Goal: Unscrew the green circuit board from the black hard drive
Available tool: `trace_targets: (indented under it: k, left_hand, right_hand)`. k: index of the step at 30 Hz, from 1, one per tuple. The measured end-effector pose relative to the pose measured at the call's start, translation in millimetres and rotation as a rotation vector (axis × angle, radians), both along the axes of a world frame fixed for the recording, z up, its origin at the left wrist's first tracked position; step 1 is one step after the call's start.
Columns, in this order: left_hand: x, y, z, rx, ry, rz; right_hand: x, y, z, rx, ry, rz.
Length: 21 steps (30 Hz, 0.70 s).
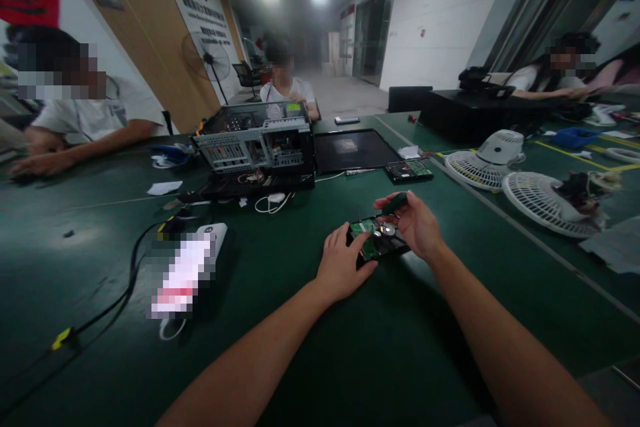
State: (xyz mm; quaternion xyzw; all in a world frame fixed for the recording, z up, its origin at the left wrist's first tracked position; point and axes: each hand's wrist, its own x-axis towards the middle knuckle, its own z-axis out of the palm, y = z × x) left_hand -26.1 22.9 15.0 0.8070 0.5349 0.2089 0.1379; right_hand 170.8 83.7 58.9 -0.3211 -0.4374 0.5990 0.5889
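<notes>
A hard drive [371,240] lies on the green table in front of me, its green circuit board and round silver spindle area facing up. My left hand [343,263] grips its left end, fingers on the far edge and thumb near the front. Over the drive's right end, my right hand [416,223] pinches a short dark green piece [395,204], whose exact kind I cannot make out. The lower fingers of that hand are close to the silver part of the drive. A second hard drive [409,170] with a green board rests farther back.
An opened computer case [255,143] stands behind, with a black panel [355,150] beside it. A phone [187,273] and a black cable [133,267] lie at left. White fan parts [545,203] are at right. Other people [95,107] sit around the table.
</notes>
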Motion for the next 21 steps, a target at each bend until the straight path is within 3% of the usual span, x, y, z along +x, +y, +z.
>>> trace_targets:
  k: [10,21]
  left_hand:
    - [1.0,0.9,-4.2,0.001,-0.030,0.017]
    - [1.7,1.7,-4.5,-0.008,-0.045,0.042]
  right_hand:
    - [0.7,-4.2,4.0,0.064,-0.171,-0.015]
    - [2.1,-2.2,3.6,0.061,-0.096,-0.002]
